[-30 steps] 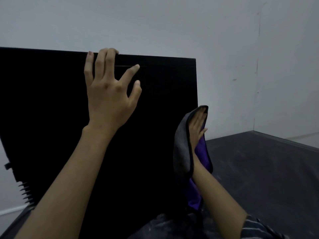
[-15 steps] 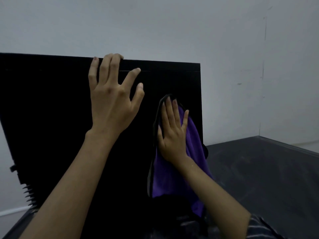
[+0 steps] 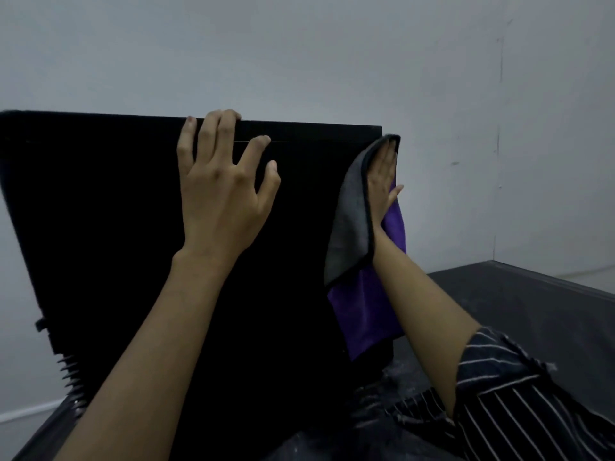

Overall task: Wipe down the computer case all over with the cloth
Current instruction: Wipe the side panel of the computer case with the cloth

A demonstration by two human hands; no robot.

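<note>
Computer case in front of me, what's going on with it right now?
A person is wiping a black computer case that stands on a dark tabletop. The left hand lies spread on the big side panel, with its fingertips at the top edge, bracing the case. The right hand, fingers straight, presses a purple and grey cloth against the case's right edge, just below the top corner. The rest of the cloth hangs down along that edge.

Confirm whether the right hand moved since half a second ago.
Yes. The right hand, flat on the cloth, went right and up across the computer case, from its broad face to its right edge.
</note>
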